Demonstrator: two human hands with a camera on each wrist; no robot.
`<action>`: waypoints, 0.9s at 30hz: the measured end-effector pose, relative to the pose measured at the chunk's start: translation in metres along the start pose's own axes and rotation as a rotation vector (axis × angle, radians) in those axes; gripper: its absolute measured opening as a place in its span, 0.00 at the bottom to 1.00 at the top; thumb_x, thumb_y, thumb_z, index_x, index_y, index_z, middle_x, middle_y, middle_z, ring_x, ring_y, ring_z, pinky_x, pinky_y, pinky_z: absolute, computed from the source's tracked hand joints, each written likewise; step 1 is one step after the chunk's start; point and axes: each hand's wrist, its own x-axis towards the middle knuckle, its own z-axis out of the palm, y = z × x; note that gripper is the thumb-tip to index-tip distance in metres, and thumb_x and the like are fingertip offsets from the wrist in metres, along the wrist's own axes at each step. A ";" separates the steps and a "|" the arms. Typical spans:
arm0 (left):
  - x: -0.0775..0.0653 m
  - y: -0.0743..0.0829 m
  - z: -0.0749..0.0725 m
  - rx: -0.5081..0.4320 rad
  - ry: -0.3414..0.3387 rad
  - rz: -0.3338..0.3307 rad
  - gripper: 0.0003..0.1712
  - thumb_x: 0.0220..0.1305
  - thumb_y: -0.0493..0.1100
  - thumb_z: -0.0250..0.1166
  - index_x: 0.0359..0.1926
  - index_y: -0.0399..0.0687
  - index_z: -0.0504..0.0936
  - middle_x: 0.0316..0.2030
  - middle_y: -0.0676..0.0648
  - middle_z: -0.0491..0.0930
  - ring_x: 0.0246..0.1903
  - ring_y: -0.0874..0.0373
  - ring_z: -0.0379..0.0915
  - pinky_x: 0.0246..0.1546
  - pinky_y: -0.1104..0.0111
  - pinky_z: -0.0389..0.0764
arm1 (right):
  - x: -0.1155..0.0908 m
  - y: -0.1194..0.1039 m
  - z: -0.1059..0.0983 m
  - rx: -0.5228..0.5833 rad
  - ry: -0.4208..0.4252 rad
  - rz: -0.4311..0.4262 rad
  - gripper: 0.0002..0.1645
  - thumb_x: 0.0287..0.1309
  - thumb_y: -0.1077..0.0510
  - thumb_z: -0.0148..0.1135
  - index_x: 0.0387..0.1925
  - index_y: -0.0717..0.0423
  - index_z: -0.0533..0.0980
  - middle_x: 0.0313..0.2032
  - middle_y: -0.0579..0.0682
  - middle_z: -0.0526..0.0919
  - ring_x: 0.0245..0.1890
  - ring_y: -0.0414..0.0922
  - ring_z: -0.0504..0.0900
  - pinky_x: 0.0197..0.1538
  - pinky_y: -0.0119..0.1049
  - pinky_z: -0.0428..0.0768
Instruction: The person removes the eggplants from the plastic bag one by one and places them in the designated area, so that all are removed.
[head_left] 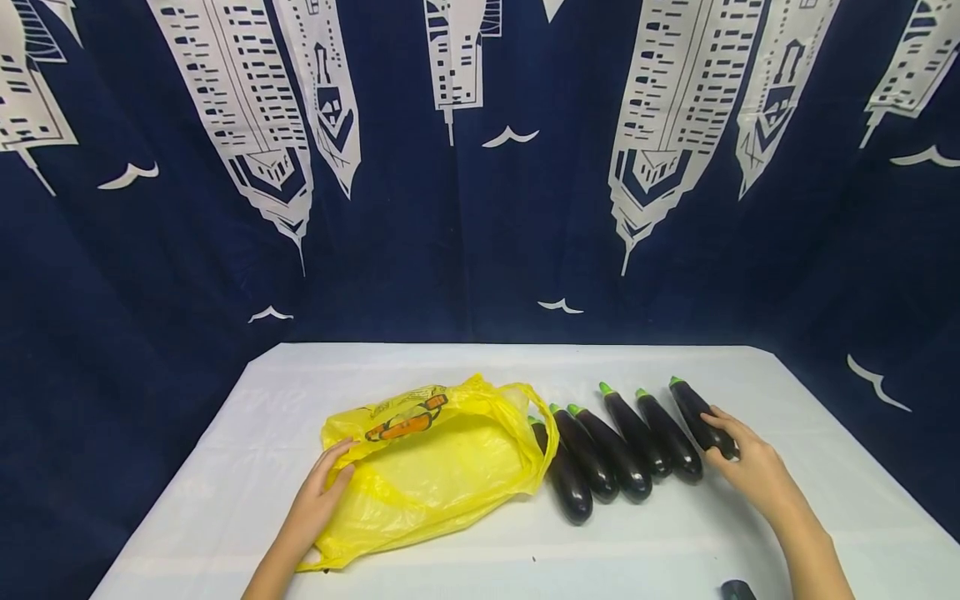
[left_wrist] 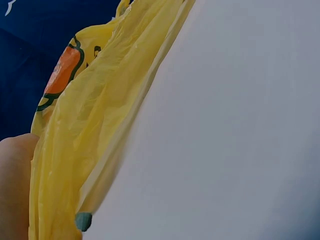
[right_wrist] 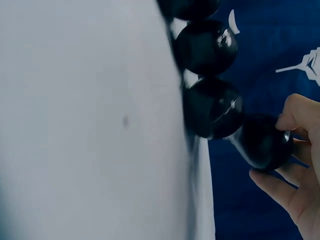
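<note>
My left hand (head_left: 318, 500) grips the left edge of a crumpled yellow plastic bag (head_left: 450, 467), which lies on its side with its mouth spread. In the left wrist view, part of that hand (left_wrist: 17, 185) shows beside the folded yellow plastic. My right hand (head_left: 753, 467) holds the lower, rounded end of a dark eggplant (head_left: 693, 412), the rightmost of the group. Thumb and fingers curve around its glossy end in the right wrist view. Several more eggplants (head_left: 615, 458) lie side by side between bag and right hand, green stems pointing away. One bag handle overlaps the nearest eggplant (head_left: 570, 487).
A white cloth covers the table (head_left: 600, 550). Behind it hangs a dark blue curtain (head_left: 465, 250) with white buildings and birds. A dark rounded object (head_left: 737, 590) shows at the front edge, near the right forearm. A dull green tip (left_wrist: 83, 221) pokes out beside the bag.
</note>
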 end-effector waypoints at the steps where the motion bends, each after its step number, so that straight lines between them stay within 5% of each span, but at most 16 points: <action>1: 0.000 0.000 0.000 0.003 0.000 0.001 0.22 0.69 0.49 0.48 0.61 0.49 0.65 0.66 0.40 0.57 0.67 0.37 0.45 0.59 0.35 0.48 | 0.000 0.002 0.000 0.002 -0.010 0.004 0.31 0.58 0.54 0.51 0.63 0.60 0.61 0.65 0.67 0.56 0.56 0.75 0.59 0.50 0.72 0.59; 11: 0.000 -0.002 -0.001 0.014 0.002 0.022 0.22 0.69 0.47 0.48 0.61 0.47 0.65 0.66 0.40 0.57 0.66 0.37 0.46 0.59 0.35 0.48 | 0.002 0.016 0.005 0.057 -0.110 0.065 0.33 0.55 0.55 0.54 0.62 0.63 0.61 0.64 0.69 0.55 0.59 0.75 0.53 0.53 0.72 0.56; 22: 0.001 -0.002 -0.002 -0.005 -0.008 0.012 0.22 0.69 0.48 0.48 0.61 0.48 0.65 0.66 0.41 0.57 0.67 0.38 0.45 0.60 0.36 0.47 | 0.001 0.021 0.014 0.112 -0.062 -0.082 0.30 0.44 0.66 0.57 0.52 0.71 0.66 0.58 0.71 0.58 0.57 0.74 0.55 0.55 0.69 0.56; 27: 0.001 -0.003 -0.001 -0.012 -0.008 0.007 0.22 0.69 0.47 0.49 0.61 0.48 0.65 0.66 0.41 0.57 0.67 0.39 0.45 0.60 0.36 0.47 | 0.003 0.023 0.014 0.107 -0.130 -0.038 0.31 0.52 0.63 0.54 0.58 0.69 0.60 0.61 0.73 0.53 0.59 0.75 0.51 0.55 0.71 0.53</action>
